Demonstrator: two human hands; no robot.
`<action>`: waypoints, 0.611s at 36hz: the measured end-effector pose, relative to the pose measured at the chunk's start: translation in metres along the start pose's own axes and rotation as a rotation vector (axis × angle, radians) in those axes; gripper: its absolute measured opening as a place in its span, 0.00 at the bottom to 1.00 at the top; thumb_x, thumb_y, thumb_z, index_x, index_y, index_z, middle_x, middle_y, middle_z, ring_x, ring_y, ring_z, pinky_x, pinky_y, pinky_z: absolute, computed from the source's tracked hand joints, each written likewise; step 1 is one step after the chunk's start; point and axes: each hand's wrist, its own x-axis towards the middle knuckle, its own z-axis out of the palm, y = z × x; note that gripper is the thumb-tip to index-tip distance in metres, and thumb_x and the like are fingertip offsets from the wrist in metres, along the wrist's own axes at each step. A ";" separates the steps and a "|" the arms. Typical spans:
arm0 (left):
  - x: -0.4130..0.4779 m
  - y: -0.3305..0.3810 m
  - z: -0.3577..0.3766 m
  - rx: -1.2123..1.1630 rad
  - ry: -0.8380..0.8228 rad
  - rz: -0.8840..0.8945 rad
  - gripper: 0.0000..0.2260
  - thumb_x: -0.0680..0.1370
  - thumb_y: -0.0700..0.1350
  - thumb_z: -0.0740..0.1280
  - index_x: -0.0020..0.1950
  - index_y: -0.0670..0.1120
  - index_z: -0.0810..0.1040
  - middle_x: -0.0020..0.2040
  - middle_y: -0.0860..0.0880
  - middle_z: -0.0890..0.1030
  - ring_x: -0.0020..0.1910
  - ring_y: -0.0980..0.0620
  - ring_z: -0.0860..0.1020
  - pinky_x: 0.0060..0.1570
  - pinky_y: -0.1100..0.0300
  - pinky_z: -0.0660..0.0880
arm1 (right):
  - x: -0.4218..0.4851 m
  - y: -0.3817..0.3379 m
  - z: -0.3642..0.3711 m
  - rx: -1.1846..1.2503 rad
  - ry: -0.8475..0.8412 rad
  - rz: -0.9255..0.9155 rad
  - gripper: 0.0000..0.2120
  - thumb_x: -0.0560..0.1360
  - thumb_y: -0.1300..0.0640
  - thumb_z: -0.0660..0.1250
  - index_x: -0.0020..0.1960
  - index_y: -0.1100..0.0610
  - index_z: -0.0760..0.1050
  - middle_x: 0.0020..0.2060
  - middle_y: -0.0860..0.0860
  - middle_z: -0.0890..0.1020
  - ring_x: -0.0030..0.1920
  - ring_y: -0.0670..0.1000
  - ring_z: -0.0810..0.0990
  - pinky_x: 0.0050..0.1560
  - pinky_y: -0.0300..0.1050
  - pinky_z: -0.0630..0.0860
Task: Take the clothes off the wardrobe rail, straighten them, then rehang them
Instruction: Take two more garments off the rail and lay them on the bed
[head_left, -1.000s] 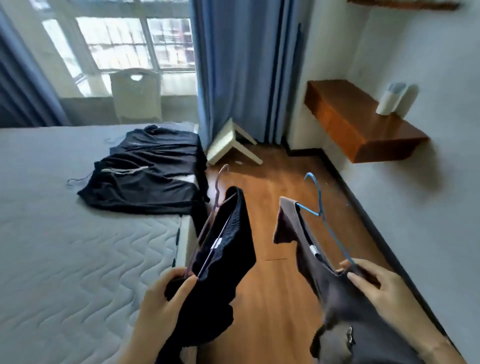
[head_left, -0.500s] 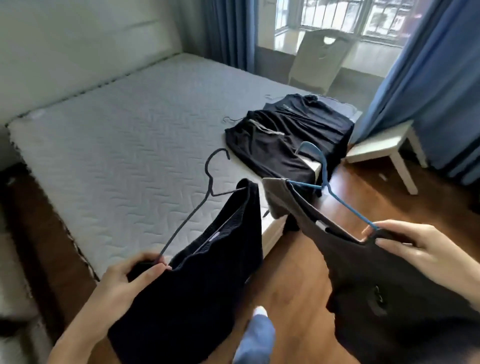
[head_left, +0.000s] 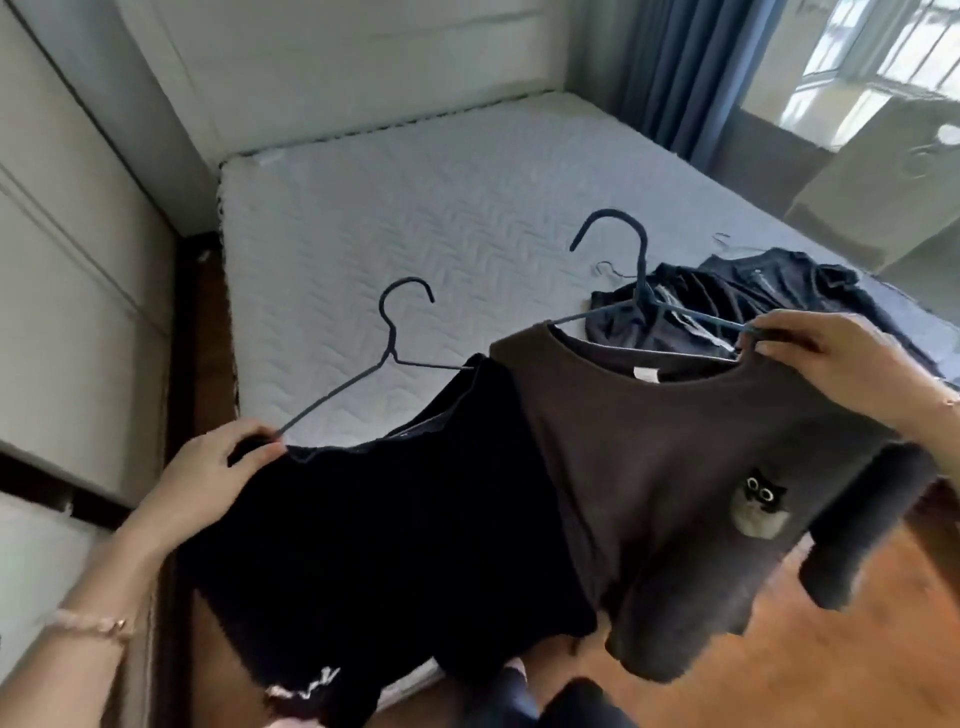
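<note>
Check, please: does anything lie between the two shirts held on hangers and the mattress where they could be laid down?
Partly. A pile of dark clothes lies on the mattress just beyond the brown shirt in the right hand. Beyond the black top in the left hand, nothing visible lies on it.

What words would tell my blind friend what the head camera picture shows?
A person's left hand holds a black top on a dark hanger and the right hand holds a brown top with an animal patch on a blue hanger, both by a grey mattress. More dark clothes lie on it.
</note>
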 end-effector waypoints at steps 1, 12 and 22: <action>0.011 -0.002 0.005 0.079 0.061 -0.019 0.04 0.78 0.45 0.68 0.44 0.54 0.78 0.50 0.51 0.80 0.53 0.47 0.78 0.56 0.51 0.72 | 0.021 0.006 0.007 -0.055 -0.013 -0.009 0.09 0.76 0.55 0.64 0.48 0.39 0.76 0.48 0.46 0.83 0.51 0.53 0.79 0.53 0.53 0.74; 0.077 0.003 0.043 0.310 0.403 -0.342 0.09 0.80 0.49 0.63 0.53 0.47 0.81 0.52 0.47 0.83 0.48 0.39 0.80 0.41 0.52 0.73 | 0.210 0.032 0.064 -0.187 -0.076 -0.093 0.09 0.77 0.52 0.61 0.52 0.45 0.78 0.54 0.51 0.83 0.54 0.58 0.80 0.53 0.52 0.73; 0.152 -0.054 0.058 0.153 0.482 -0.580 0.09 0.81 0.45 0.63 0.52 0.43 0.81 0.44 0.39 0.83 0.45 0.36 0.79 0.41 0.54 0.67 | 0.332 0.049 0.158 -0.162 -0.102 -0.078 0.09 0.77 0.48 0.57 0.50 0.39 0.75 0.52 0.54 0.81 0.51 0.61 0.79 0.48 0.52 0.73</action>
